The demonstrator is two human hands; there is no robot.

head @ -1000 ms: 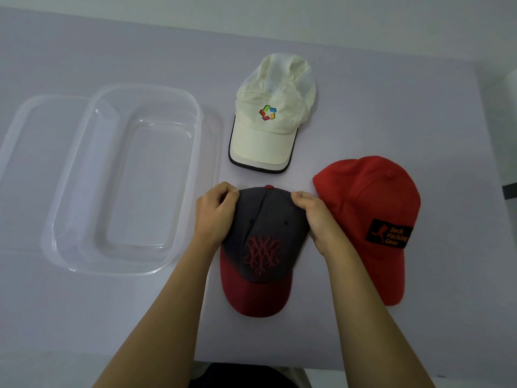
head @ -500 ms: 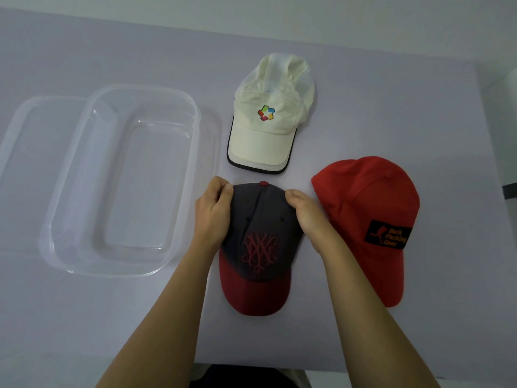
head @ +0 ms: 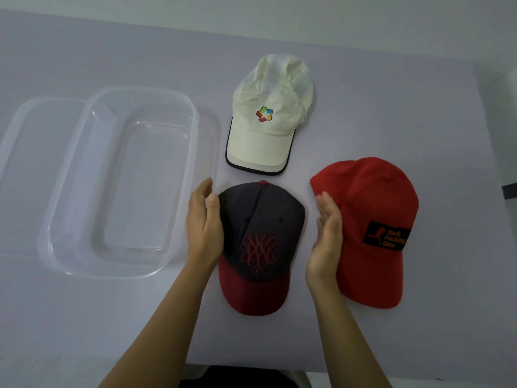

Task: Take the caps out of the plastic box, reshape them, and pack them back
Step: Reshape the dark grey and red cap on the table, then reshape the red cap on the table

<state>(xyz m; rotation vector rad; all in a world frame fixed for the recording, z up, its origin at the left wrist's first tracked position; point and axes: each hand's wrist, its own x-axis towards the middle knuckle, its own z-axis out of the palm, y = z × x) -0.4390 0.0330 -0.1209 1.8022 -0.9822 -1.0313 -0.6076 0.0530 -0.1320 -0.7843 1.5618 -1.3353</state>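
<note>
Three caps lie on the lilac table. A dark grey cap [head: 261, 219] with a red brim and red embroidery sits nearest me, brim toward me. My left hand [head: 204, 222] stands edge-on against its left side, fingers straight. My right hand [head: 327, 233] is held flat and upright just off its right side, overlapping the edge of the red cap [head: 372, 208] with a black patch. A cream cap [head: 271, 116] with a colourful logo lies farther back. The clear plastic box [head: 70, 191] stands at the left with nothing in it.
The box's clear lid [head: 16, 152] lies under or behind the box at the far left. The table's [head: 419, 107] near edge runs along the bottom, its right edge at the far right. A wall rises behind.
Both hands have let go of the dark cap's crown and opened out, moving apart to its two sides. The cap now lies rounder on the table.
</note>
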